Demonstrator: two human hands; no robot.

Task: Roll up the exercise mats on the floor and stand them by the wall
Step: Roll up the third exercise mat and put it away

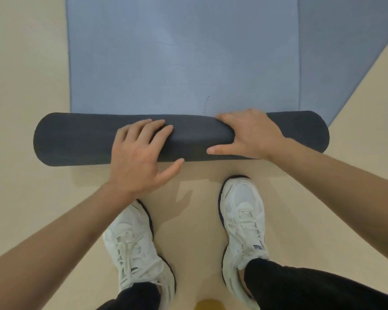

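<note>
A blue exercise mat [184, 54] lies flat on the floor ahead of me. Its near end is rolled into a dark grey roll [76, 139] lying crosswise. My left hand [139, 153] rests on top of the roll left of centre, fingers spread and fairly straight, thumb at the roll's near edge. My right hand [249, 135] lies over the roll right of centre, fingers reaching across its far side and thumb pointing left along its near side. A second blue mat [349, 52] lies partly under the first at the right.
My two white shoes [242, 211] stand on the beige floor [20, 108] just behind the roll. Bare floor shows to the left and at the far right.
</note>
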